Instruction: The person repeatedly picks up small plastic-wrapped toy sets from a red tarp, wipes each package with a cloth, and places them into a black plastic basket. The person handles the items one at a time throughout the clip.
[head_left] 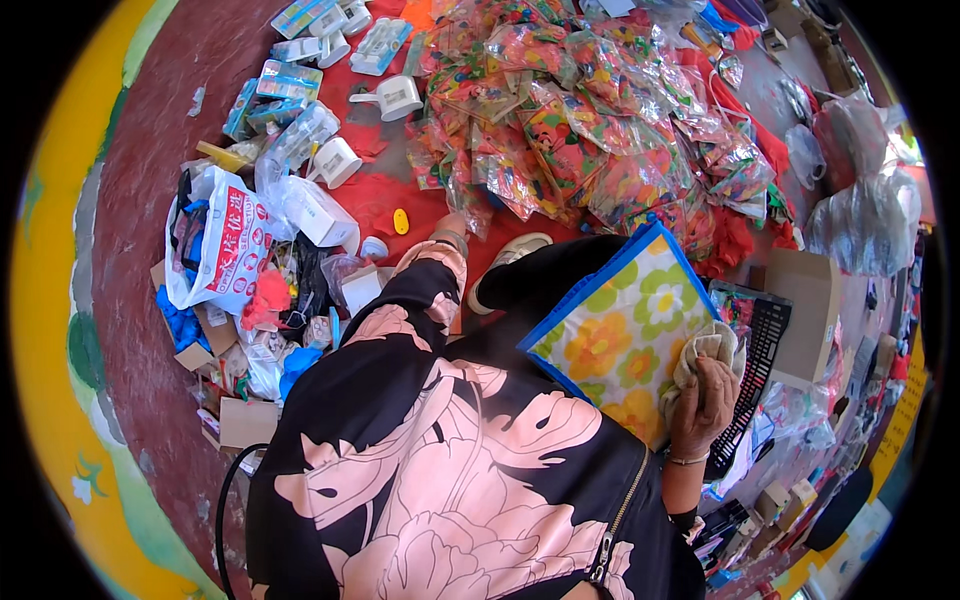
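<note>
My right hand [706, 400] is closed on a crumpled cream cloth [733, 345]. It presses the cloth against the right side of a floral-patterned square mat [610, 335] with blue edging, which lies across my right leg. My left arm stretches forward, and my left hand [452, 230] is at the near edge of a heap of clear plastic packets [560, 150] with colourful contents. A loose packet [468, 207] lies right at that hand. The left fingers are mostly hidden, so their grip does not show.
White scoops [392, 97] and boxed packs [290, 80] lie at the far left. A white printed carrier bag [222, 240] stands among clutter on the left. A yellow oval piece [401, 221] rests on red cloth. At right are a black keyboard [755, 365] and a cardboard box [805, 310].
</note>
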